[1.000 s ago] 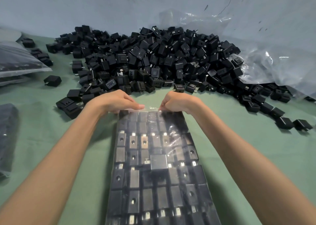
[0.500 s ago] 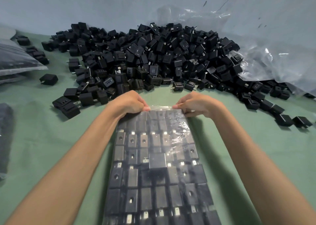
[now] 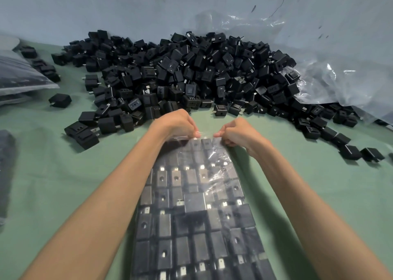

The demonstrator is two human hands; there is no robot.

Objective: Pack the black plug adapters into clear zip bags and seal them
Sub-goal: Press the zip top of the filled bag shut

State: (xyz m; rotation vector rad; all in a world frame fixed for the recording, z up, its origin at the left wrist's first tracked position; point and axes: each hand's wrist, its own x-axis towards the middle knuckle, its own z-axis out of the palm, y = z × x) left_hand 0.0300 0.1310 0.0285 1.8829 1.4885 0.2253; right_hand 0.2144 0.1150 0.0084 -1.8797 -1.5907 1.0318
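Note:
A long clear zip bag packed with rows of black plug adapters lies on the green table, running from the bottom edge up to my hands. My left hand pinches the bag's far top edge on the left. My right hand pinches the same edge on the right, its fingertips close to the left hand's. A big heap of loose black plug adapters lies just beyond the hands.
Crumpled clear plastic sheeting lies at the back right against the grey wall. Filled clear bags sit at the far left, and a dark bag lies at the left edge. Stray adapters dot the green table on the right.
My hands have drawn closer together along the bag's top edge. The right hand slid left toward the left hand after being spread wider half a second ago.

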